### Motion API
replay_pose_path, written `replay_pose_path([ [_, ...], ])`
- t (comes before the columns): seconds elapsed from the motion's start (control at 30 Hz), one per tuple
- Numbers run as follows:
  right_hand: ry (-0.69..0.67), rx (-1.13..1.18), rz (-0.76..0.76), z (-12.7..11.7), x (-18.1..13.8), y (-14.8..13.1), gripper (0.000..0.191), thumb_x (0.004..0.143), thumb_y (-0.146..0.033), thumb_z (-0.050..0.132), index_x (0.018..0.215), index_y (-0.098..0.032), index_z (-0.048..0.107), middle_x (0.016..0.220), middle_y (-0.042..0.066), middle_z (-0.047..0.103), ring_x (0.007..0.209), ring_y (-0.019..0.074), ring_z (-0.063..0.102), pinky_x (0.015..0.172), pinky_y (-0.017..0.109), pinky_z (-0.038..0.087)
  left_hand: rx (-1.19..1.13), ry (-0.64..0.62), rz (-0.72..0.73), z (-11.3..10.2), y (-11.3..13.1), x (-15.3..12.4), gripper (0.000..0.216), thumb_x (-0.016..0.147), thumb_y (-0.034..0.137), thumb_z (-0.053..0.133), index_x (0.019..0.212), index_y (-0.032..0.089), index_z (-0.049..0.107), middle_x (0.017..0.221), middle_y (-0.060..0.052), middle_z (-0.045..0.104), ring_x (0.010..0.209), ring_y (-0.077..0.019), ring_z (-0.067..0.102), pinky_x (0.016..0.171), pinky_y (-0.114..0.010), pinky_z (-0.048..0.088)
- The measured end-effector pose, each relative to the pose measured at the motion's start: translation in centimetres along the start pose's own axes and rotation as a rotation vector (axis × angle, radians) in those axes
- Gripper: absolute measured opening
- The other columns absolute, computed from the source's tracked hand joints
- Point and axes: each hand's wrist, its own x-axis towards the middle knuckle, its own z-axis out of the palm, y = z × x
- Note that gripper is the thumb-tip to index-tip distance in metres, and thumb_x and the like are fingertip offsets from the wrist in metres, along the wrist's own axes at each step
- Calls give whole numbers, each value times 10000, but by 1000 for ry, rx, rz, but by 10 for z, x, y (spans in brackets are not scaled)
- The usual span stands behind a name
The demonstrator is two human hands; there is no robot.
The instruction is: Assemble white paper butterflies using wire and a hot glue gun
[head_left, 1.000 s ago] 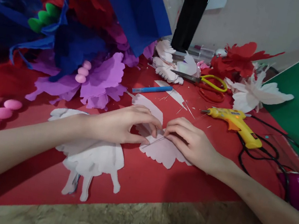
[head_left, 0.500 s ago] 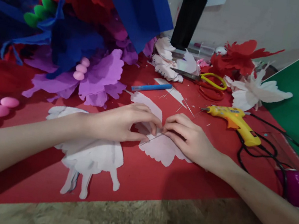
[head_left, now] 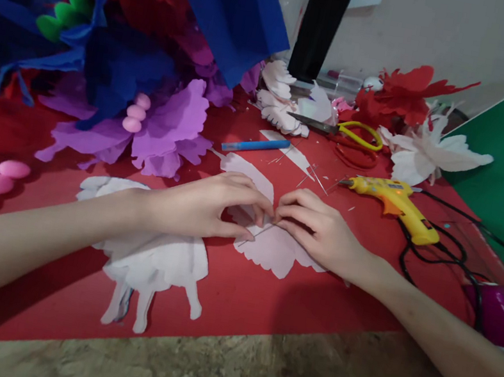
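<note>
Scalloped pale paper [head_left: 272, 256], left hand [head_left: 227, 205] curved open over it, right hand [head_left: 325, 232] bunched, grip unclear

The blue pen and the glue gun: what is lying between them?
In the head view, a white paper scrap and some thin, wire-like strands lie between the blue pen and the glue gun.

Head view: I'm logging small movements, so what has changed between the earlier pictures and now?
The right hand has edged slightly left, narrowing the gap to the left hand. The whole view has shifted a little too. No new grasp or release shows. Both hands stay at the scalloped pale paper; the blue pen, scissors and yellow glue gun stay put.
</note>
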Motion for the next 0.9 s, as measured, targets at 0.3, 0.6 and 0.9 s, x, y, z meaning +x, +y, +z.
replay_pose_path([
  [0.3,-26,22,59,0,0,-1,177,894,-193,436,836,-158,599,898,49,568,858,108,538,758,255,461,32,-29,147,1,-7,1,110,826,162,615,862,220,701,952,-20,697,937,-170,592,943,-350,386],
  [0.6,-98,-88,122,-29,-1,14,120,870,-154,466,836,-161,581,923,46,578,886,118,531,796,275,439,80,-10,224,2,-10,1,132,835,159,606,865,208,724,924,-46,699,915,-178,598,919,-353,399],
  [0.9,-143,-74,95,-29,-2,26,170,894,-215,445,784,-161,562,887,46,563,860,129,499,778,291,415,80,-8,216,2,-9,0,139,840,160,598,869,207,725,915,-46,690,894,-176,596,901,-349,395],
])
